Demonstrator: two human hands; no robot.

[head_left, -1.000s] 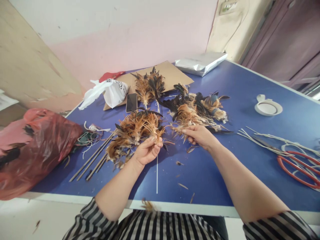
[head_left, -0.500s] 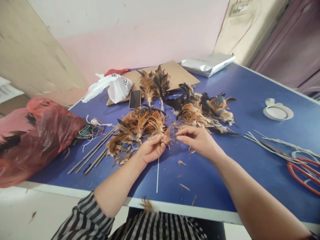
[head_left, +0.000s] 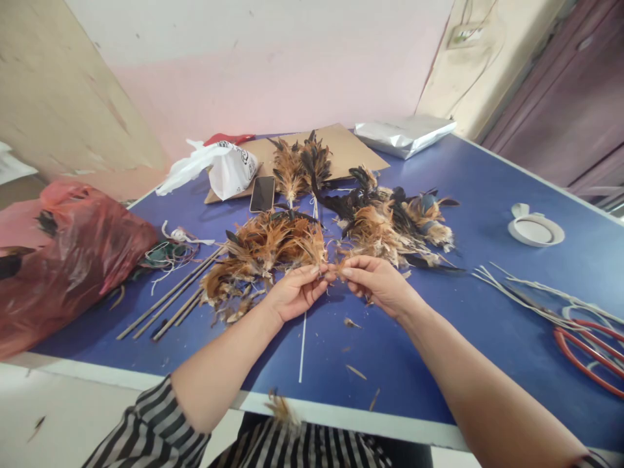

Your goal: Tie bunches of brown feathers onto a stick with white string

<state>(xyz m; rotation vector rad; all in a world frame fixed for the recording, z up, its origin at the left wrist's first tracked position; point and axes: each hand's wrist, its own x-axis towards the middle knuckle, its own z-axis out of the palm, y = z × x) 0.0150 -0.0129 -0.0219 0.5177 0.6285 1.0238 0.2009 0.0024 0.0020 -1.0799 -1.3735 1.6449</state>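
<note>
My left hand (head_left: 302, 290) and my right hand (head_left: 377, 279) meet over the front middle of the blue table, fingertips almost touching. Both are pinched on a small brown feather (head_left: 340, 268), which shows between them; how much of it each covers is hard to see. Just behind my left hand spreads a pile of brown feathers (head_left: 273, 240). Behind my right hand lies a mixed heap of tan and black feathers (head_left: 375, 224). Two tied feather bunches (head_left: 288, 162) rest farther back on a cardboard sheet (head_left: 348, 146).
On the left are a red plastic bag (head_left: 92, 253), thin sticks (head_left: 170, 292) and tangled string (head_left: 170, 250). A phone (head_left: 262, 194) and a white bag (head_left: 233, 172) sit behind. To the right are a tape roll (head_left: 536, 231), red-handled scissors (head_left: 585, 344) and a silver packet (head_left: 404, 135).
My right hand has moved left and closed in on the feather beside my left fingertips. Before, the two hands were farther apart, with the feather in my left hand. The view has shifted slightly.
</note>
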